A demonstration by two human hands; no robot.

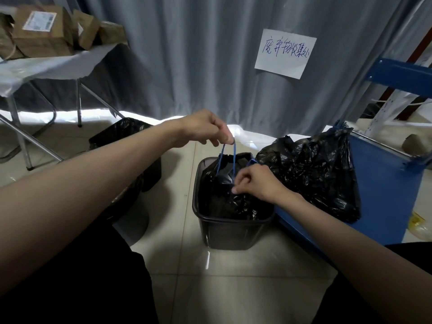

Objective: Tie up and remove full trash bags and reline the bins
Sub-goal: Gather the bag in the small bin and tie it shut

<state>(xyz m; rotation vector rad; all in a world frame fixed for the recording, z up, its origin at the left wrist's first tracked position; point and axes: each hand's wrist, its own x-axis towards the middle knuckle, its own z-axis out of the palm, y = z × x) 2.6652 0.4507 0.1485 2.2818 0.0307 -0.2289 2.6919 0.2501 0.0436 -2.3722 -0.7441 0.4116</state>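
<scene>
Hands: left [205,127] grip clamped on blue drawstring [228,157]; right [254,181] pinching bag [224,197]. Two bins, one tied bag.

a grey curtain [187,54] covers the back wall, with a handwritten paper sign [285,53] on it. the floor [233,277] has pale glossy tiles. at left stands a folding table [46,66] with cardboard boxes [39,33]; at right, a blue metal shelf [402,76].

The left hand [205,127] pinches a loop of blue drawstring [228,157] above a small dark bin [231,232]. Below it, the right hand [254,181] grips the gathered black bag [224,199] inside. A tied full trash bag [313,176] hangs just right of the right hand.
</scene>
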